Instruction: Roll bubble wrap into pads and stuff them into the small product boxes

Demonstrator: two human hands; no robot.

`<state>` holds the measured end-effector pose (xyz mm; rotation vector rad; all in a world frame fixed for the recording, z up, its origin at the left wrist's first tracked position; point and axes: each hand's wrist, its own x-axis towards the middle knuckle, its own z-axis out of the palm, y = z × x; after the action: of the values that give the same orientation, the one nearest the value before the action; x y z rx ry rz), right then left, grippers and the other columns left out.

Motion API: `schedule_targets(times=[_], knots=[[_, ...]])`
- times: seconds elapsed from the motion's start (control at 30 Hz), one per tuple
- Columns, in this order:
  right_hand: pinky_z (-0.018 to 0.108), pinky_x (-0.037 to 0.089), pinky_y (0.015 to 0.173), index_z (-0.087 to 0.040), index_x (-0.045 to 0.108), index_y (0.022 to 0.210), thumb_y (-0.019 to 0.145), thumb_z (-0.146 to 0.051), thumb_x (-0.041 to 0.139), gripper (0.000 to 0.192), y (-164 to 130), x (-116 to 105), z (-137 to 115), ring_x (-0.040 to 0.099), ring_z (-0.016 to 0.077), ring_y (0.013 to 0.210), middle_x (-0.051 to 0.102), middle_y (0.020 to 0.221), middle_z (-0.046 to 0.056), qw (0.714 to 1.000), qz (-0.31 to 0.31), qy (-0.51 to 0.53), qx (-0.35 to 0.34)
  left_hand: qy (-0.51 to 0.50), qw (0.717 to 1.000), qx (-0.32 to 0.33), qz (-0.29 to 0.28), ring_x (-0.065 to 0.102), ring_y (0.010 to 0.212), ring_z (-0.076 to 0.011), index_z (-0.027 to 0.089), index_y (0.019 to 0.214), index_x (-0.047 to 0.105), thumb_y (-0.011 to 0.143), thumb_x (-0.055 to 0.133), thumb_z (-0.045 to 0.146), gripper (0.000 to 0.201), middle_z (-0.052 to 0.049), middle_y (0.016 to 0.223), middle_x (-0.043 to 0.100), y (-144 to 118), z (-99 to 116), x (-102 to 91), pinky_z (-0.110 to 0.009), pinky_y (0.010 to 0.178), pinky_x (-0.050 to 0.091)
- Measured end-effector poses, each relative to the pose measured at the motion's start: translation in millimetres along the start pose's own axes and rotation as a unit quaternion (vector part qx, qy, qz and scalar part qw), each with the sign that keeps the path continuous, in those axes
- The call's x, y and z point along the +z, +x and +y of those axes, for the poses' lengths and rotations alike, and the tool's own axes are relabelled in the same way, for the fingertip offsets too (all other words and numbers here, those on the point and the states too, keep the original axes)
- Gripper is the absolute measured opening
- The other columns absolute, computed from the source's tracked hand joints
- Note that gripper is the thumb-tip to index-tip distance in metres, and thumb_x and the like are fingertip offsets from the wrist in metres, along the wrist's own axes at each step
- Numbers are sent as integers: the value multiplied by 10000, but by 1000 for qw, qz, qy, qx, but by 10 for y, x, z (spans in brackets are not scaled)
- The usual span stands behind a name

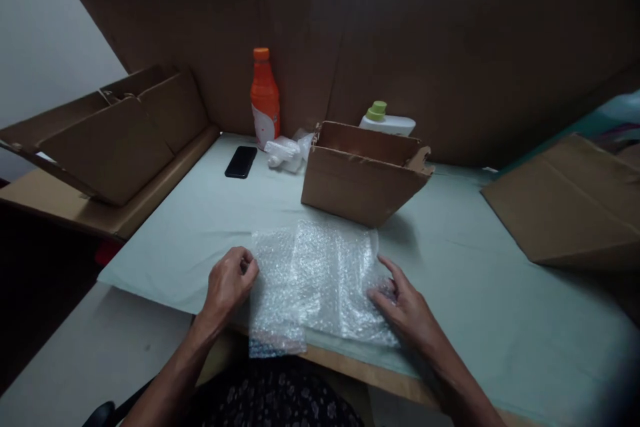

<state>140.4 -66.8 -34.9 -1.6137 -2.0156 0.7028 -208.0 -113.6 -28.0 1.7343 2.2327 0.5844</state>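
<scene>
Small cardboard box (361, 177) in the middle. Behind it, white bottle with green cap (386, 120). Left of it, crumpled plastic (286, 151), orange bottle (264, 99), black phone (241, 162). Far right, flat cardboard (570, 200).

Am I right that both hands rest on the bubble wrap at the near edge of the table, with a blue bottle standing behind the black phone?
Not quite: the bottle behind the phone is orange, not blue, as the head view shows. The rest holds: the left hand and the right hand both rest on the bubble wrap at the table's near edge.
</scene>
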Motion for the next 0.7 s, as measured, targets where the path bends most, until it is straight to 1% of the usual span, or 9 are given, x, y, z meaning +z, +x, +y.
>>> schedule_targets(times=[0.07,0.13,0.27,0.37,0.43,0.5,0.57,0.63,0.7], knots=[[370,538,598,-140,445,1491,874,-467,540,704,-83,-18,47,667,239,629,700,784,39,999,-2,-32,19,-14,1000,-23,3,647,698,-189,204,996,625,915,543,320,163,-23,822,702,-5,-44,-29,-291,660,430],[426,560,665,-152,469,1474,874,-497,551,696,-129,-88,108,699,283,752,726,982,110,994,42,-95,25,-19,999,-32,-1,678,773,-224,185,1228,582,900,591,376,380,-54,904,731,13,-52,-23,-309,689,448],[539,540,868,-188,577,1352,922,-484,539,523,-153,-149,71,656,370,1087,650,1284,184,971,133,-181,-80,-4,1000,-8,-9,687,889,-263,145,1445,442,880,584,271,597,-94,944,729,117,52,104,-331,752,466],[527,524,947,-236,578,1347,949,-380,552,424,-168,63,-168,601,341,1223,601,1396,153,962,82,-175,-192,-56,998,15,10,664,823,-233,136,1422,478,834,521,140,590,-78,874,706,172,122,180,-334,759,467],[513,522,966,-257,592,1335,944,-312,576,396,-168,257,-331,578,326,1264,583,1432,135,960,23,-163,-228,-151,988,7,34,621,719,-192,146,1371,521,809,525,158,562,-28,792,660,160,102,127,-319,713,464],[534,504,992,-259,621,1300,938,-266,588,364,-160,382,-434,559,331,1289,585,1433,132,963,-14,-140,-231,-291,955,-19,44,572,653,-152,153,1329,538,787,591,245,552,25,731,592,113,39,-38,-284,658,457],[591,457,1033,-250,645,1259,939,-277,597,325,-155,395,-486,540,349,1306,601,1412,138,975,-20,-87,-205,-433,899,-56,29,540,622,-119,161,1314,534,742,683,329,615,54,723,539,46,-10,-273,-249,615,456],[627,406,1074,-246,633,1278,941,-356,614,355,-161,334,-533,512,359,1336,586,1426,147,987,-31,9,-159,-530,843,-85,5,520,600,-96,183,1328,520,698,746,367,693,60,763,519,-14,16,-491,-240,592,475],[593,421,1078,-259,544,1393,931,-471,617,513,-181,278,-620,511,343,1348,548,1463,155,976,-86,161,-115,-577,812,-86,-10,505,575,-84,210,1339,508,681,762,369,724,61,785,504,-38,141,-606,-250,576,498]])
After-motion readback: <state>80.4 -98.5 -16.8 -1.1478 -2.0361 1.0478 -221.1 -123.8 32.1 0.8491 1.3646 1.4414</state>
